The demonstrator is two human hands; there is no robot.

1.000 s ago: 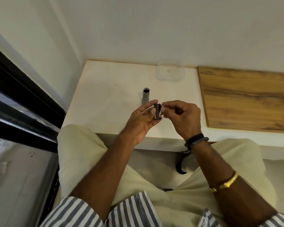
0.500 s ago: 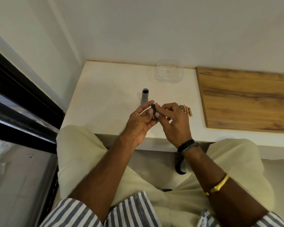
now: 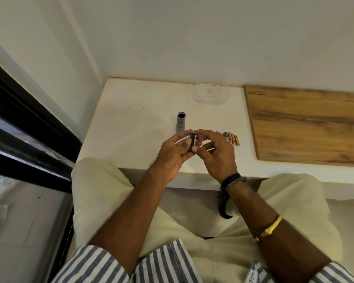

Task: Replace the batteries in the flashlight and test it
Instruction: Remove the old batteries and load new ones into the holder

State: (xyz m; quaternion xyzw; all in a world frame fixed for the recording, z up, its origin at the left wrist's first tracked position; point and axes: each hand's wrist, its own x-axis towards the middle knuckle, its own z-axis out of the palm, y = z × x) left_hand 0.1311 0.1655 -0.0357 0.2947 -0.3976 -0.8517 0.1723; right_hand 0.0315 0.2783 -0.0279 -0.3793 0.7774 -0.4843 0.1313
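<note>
At frame centre, the left hand (image 3: 173,155) and right hand (image 3: 217,155) together grip a black battery holder (image 3: 193,141). The flashlight body (image 3: 180,123) stands upright above them on the white surface (image 3: 131,119); loose batteries (image 3: 234,138) lie right.

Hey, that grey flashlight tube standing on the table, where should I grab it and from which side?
Grip the flashlight tube around its mid barrel, thumb and fingers on opposite sides, coming from the left. It stands upright with the open end up, so a side pinch should keep the opening clear. The left hand sits nearest, though it holds the battery holder now; the loose batteries lie to the right.
</note>
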